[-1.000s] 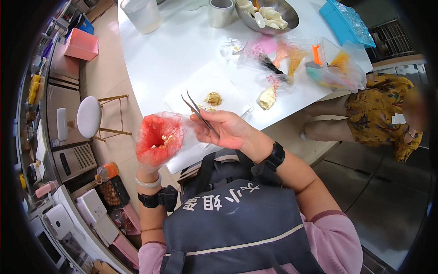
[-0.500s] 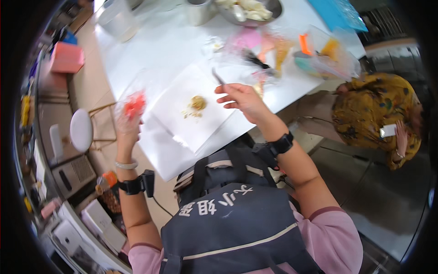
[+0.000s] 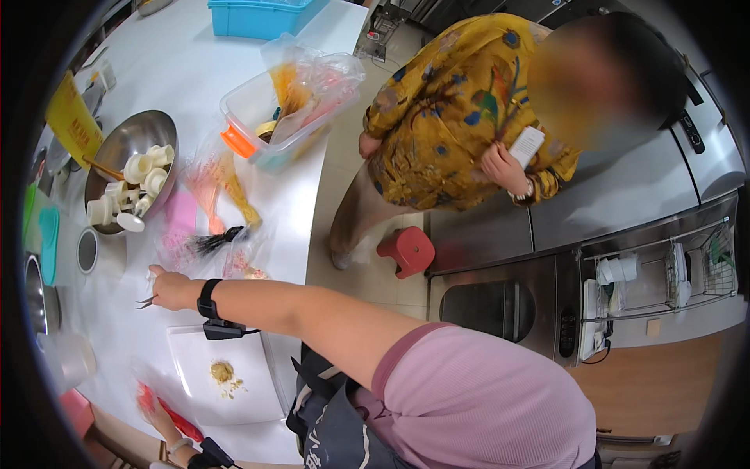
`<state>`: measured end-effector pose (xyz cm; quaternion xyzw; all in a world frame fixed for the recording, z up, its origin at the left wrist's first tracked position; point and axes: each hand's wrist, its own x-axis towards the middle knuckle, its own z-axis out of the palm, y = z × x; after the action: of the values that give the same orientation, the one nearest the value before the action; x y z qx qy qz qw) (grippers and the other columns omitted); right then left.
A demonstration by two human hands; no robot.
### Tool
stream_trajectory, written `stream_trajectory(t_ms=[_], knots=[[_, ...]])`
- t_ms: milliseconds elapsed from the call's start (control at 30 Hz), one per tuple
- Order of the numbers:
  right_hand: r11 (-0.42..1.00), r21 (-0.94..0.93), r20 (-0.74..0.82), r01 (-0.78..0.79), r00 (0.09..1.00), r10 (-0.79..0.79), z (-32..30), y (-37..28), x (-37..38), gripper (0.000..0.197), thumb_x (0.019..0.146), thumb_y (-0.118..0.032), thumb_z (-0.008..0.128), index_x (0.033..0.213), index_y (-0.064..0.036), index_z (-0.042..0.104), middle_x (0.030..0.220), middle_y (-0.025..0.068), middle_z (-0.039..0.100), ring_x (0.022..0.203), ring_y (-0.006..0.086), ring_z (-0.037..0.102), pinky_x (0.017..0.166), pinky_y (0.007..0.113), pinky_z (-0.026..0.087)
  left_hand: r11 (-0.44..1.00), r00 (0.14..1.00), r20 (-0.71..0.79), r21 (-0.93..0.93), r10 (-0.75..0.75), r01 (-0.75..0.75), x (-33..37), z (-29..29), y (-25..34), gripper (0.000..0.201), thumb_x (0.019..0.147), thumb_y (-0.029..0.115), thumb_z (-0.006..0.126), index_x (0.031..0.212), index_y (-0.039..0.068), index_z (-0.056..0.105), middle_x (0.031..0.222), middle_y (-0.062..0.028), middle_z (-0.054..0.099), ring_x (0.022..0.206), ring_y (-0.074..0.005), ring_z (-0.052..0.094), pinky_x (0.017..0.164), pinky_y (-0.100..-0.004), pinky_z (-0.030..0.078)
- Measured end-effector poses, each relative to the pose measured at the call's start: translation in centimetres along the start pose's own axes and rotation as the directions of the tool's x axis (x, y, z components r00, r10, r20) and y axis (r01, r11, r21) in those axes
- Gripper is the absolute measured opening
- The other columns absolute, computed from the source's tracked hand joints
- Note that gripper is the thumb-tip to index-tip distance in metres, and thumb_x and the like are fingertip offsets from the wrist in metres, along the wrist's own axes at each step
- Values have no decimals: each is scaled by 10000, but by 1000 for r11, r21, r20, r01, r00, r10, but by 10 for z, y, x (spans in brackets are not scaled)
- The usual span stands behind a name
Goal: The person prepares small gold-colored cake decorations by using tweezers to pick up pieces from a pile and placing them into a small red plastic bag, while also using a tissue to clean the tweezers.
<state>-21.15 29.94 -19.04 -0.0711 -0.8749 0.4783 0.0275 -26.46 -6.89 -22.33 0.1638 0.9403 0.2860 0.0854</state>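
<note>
My right arm reaches far over the white table, and my right hand [image 3: 173, 288] is closed around a small dark metal tool that looks like tweezers [image 3: 146, 302]. A crumpled white scrap [image 3: 151, 275] shows beside its fingers. Near the table's front left, my left hand [image 3: 162, 420] is closed on a clear plastic bag with red stuff in it [image 3: 146, 397]. Between the arms lies a white square sheet or board [image 3: 258, 391], bearing a yellow-green lump [image 3: 222, 370] with crumbs around it.
Past my right hand stand a metal bowl [image 3: 166, 125] of white plastic parts and a pale cup [image 3: 109, 254]. Bags of coloured pieces [image 3: 226, 187], a clear bin [image 3: 242, 102] and a blue basket [image 3: 258, 19] lie rightward. A person [image 3: 461, 109] stands beside a red stool [image 3: 406, 252].
My view has swung to the right. My right hand has moved from beside the sheet to the white scrap, still holding the tool. My left hand keeps the bag.
</note>
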Motion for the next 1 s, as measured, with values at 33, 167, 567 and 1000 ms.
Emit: stream_trajectory(t_ms=[33, 167, 567, 1000], knots=[[999, -12, -32, -43, 999, 43, 2, 2, 2, 189, 782, -216, 607, 765, -37, 665, 1027, 184, 535, 833, 339, 576, 740, 406, 450, 999, 1000, 4, 48, -3, 3, -1, 1, 1, 365, 883, 205, 504, 1183, -4, 515, 1219, -137, 514, 1073, -271, 489, 919, -355, 374], [981, 3, -64, -193, 979, 193, 11, 12, -2, 182, 777, -206, 621, 743, -30, 655, 974, 177, 537, 828, 335, 570, 719, 400, 452, 990, 996, 63, 116, 69, -76, -4, -2, 33, 363, 881, 226, 515, 1164, -2, 529, 1147, -129, 553, 1021, -269, 508, 902, -340, 385], [872, 460, 14, 166, 981, -194, -34, -71, -90, 184, 775, -198, 588, 851, -48, 663, 1010, 162, 587, 868, 307, 559, 765, 350, 444, 848, 963, 6, 476, -270, 235, -62, -31, 29, 382, 792, 29, 528, 1146, -101, 464, 1102, -225, 543, 961, -288, 564, 802, -326, 460], [475, 801, 484, -365, 861, -155, -29, -120, -160, 285, 929, -172, 451, 1134, 6, 539, 1043, 69, 597, 977, 148, 569, 828, 280, 481, 343, 984, 102, -928, -144, 147, -125, -20, 226, 177, 891, 112, 512, 1013, 3, 581, 841, 20, 566, 710, -34, 481, 613, -167, 380]])
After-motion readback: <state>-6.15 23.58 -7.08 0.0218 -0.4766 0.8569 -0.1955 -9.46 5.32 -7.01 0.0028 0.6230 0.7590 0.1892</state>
